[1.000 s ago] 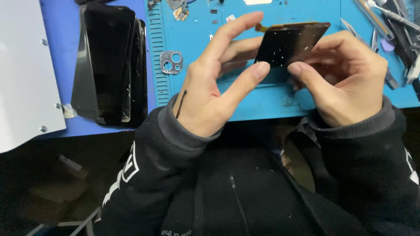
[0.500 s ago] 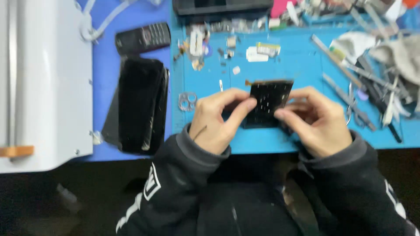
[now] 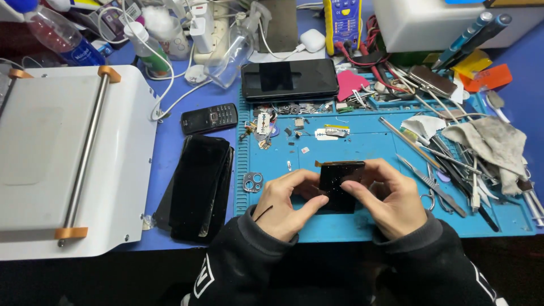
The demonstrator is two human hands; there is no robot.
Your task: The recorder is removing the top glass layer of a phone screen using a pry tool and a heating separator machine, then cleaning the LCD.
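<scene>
Head view, looking down on our repair bench. Largest, at far left, stands the white press-like machine [image 3: 68,158] with its steel bar; the blue work mat [image 3: 362,147] fills the centre and right. A stack of dark phone screens [image 3: 198,187] lies just beside the mat's left edge, a black smartphone [image 3: 290,79] lies face up at the mat's top edge, and a small keypad phone [image 3: 209,118] lies between them. Tweezers and probes [image 3: 447,164] crowd the right side. We hold the small black panel [image 3: 339,184] above the mat's near part: our left hand [image 3: 286,204] pinches its left edge between thumb and bent fingers, our right hand [image 3: 391,201] pinches the right edge likewise. A camera-ring bezel [image 3: 253,182] lies just beside the left hand. We judge the thin panel could crack or slip if the two pinches flex it unevenly
</scene>
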